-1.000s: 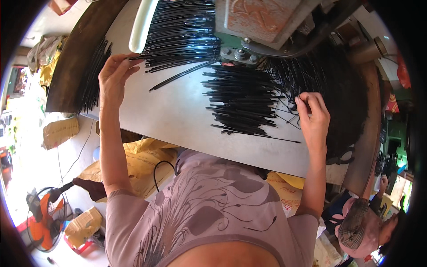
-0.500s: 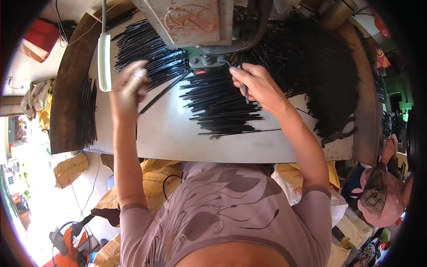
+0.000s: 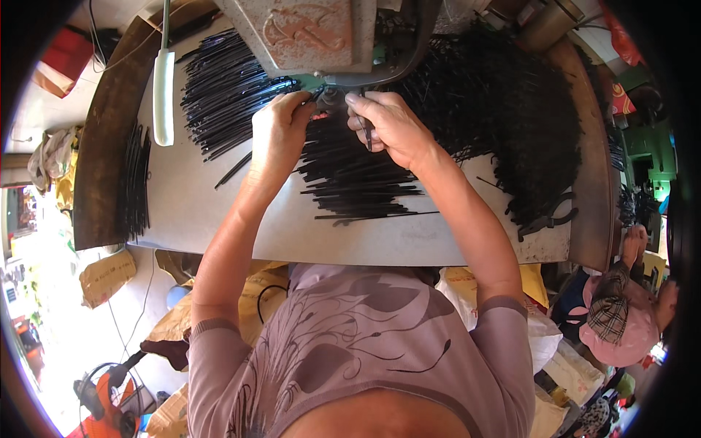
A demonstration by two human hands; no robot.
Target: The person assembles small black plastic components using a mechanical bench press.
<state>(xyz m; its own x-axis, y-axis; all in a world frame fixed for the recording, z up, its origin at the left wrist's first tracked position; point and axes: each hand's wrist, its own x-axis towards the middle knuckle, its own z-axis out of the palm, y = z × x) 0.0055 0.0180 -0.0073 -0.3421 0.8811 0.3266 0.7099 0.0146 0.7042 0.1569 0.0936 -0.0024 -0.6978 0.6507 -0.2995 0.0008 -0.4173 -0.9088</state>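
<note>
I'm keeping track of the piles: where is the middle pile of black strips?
In the head view, the middle pile of black strips lies near centre on the tabletop, left of the large black heap, between the person's forearms.

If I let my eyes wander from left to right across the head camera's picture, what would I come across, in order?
Narrow bundle of black strips → white hanging bar → left hand → right hand → brownish cylinder → another person in pink.
</note>
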